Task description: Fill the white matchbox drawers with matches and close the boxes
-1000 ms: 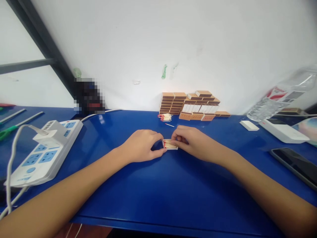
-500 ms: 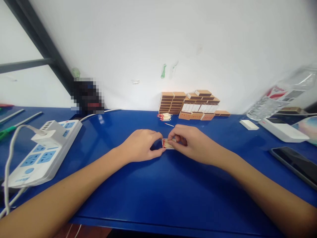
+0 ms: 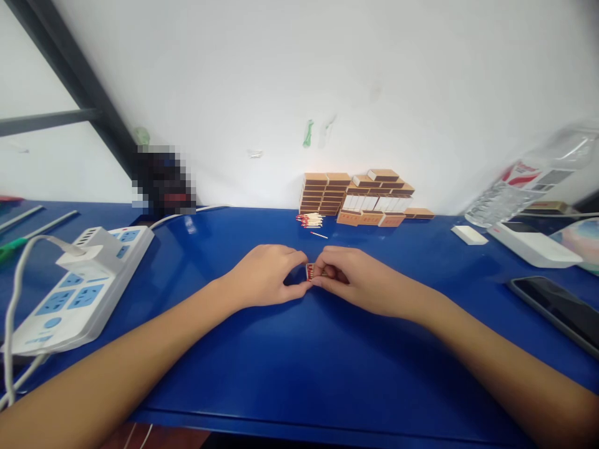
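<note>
One matchbox tray (image 3: 307,272), likely light, crushable, best held by corners: left hand (image 3: 267,275) pinches there; right hand's (image 3: 354,275) fingers bunch, hold unclear.

On your view's clock, a white power strip (image 3: 77,298) lies between 8 and 9, a white charger (image 3: 91,260) plugged into it. Between 9 and 10 you have a dark, blurred-out object (image 3: 163,181). At 12, a green scrap (image 3: 307,133) marks the wall (image 3: 224,75). Your clear bottle (image 3: 519,181) is between 2 and 3, your phone (image 3: 559,312) between 3 and 4.
</note>
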Available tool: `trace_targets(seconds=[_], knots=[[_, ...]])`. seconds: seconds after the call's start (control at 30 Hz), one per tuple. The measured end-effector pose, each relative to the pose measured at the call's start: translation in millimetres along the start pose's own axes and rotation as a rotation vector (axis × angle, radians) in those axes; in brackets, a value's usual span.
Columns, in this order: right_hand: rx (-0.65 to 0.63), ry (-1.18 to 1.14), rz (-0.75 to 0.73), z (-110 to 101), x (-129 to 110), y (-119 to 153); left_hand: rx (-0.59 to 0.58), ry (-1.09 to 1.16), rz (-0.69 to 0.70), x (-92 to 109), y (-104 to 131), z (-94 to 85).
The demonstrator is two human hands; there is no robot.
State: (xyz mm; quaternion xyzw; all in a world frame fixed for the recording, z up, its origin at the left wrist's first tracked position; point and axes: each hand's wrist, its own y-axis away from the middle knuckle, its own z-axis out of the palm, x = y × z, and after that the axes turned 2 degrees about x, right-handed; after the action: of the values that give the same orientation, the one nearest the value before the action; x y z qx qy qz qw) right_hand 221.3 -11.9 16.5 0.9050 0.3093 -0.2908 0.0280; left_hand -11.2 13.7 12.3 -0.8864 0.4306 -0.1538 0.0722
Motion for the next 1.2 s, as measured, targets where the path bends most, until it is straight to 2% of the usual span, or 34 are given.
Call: trace_targets(seconds=[0.47, 0.53, 0.67, 0.73, 0.83, 0.93, 1.07, 1.2], knots=[[0.000, 0.060, -0.007, -10, 2, 2, 0.020, 0.005, 0.016, 1, 1, -1.0], [0.051, 0.079, -0.009, -11, 5, 0, 0.048, 0.003, 0.037, -1, 1, -1.6], [0.281, 0.129, 0.066, -15, 24, -9, 0.164, 0.029, 0.044, -5, 1, -2.8], [0.349, 0.130, 0.112, -14, 37, -16, 0.130, 0.042, 0.032, -6, 0, -2.2], [0.366, 0.124, 0.171, -9, 55, -31, 0.041, 0.076, 0.004, -4, 0, 0.3], [0.355, 0.173, 0.202, -1, 65, -44, 0.083, 0.131, -0.058, -2, 0, 2.7], [0.333, 0.226, 0.219, 3, 68, -50, 0.033, 0.148, -0.095, -1, 0, 4.3], [0.331, 0.181, 0.202, -8, 60, -39, 0.045, 0.122, -0.119, -3, -1, 3.4]])
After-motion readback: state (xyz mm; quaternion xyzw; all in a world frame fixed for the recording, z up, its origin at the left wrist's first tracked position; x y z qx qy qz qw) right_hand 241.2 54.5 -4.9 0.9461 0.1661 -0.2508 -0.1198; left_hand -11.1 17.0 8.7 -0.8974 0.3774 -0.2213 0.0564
